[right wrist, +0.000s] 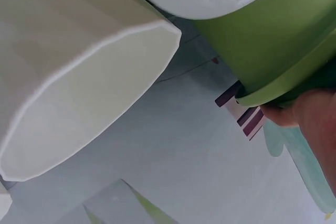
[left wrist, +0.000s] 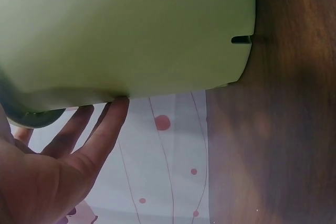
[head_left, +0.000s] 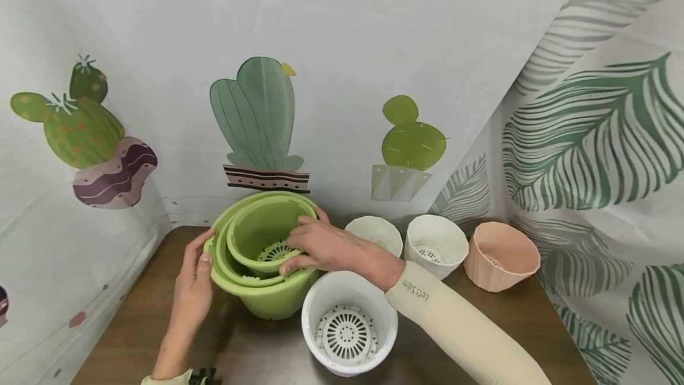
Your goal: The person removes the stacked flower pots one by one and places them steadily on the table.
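Green pots, nested, set of three; in two-handed hold

Right hand (head_left: 323, 245): curled over right rim of innermost green pot (head_left: 267, 224), one digit (right wrist: 281, 115) at far rim of large green pot (head_left: 272, 305). Left hand (head_left: 192, 284): fingers near straight against left side of large green pot; firmness, cannot tell. Middle green pot (head_left: 224, 260): within large green pot, around innermost. White slotted pot (head_left: 347, 358): just right and in front of large green pot. Faceted white pots (head_left: 437, 239), two, and peach pot (head_left: 499, 254): farther right. Wooden table (head_left: 251, 352): beneath.

Risks, as judged: wedging, from one-sided pull; several pots rising together, from digit caught on outer rim; white slotted pot knocked, from low sweep of right forearm (head_left: 454, 319).
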A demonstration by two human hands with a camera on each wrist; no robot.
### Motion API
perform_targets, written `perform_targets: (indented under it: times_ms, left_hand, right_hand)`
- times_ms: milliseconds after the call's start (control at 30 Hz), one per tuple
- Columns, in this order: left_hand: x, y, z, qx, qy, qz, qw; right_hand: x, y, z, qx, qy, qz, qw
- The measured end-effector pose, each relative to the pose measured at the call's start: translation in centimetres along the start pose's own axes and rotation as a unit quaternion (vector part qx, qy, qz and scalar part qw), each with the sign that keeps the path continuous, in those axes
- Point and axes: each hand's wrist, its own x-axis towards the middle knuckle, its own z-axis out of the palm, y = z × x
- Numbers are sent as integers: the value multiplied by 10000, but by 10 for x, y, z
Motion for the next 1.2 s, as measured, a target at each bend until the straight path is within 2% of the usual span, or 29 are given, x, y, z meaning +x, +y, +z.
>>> perform_targets:
  times_ms: [100,300,600,967,1200]
  left_hand:
    - [0,1,0,5,3,-61,10000]
    - [-1,1,0,-49,-1,43,10000]
    - [-1,0,1,162,70,45,9998]
    - [-1,1,1,158,40,-141,9998]
    - [-1,-1,2,128,96,-119,9998]
  right_hand:
    - [0,-1,0,-28,84,-46,10000]
    - [1,-3,0,-235,245,-214,9992]
    - [2,-5,-2,-486,476,-260,9973]
    - [-1,-4,-7,-355,1128,-364,9923]
    - [-1,-5,-9,-360,1460,-507,9873]
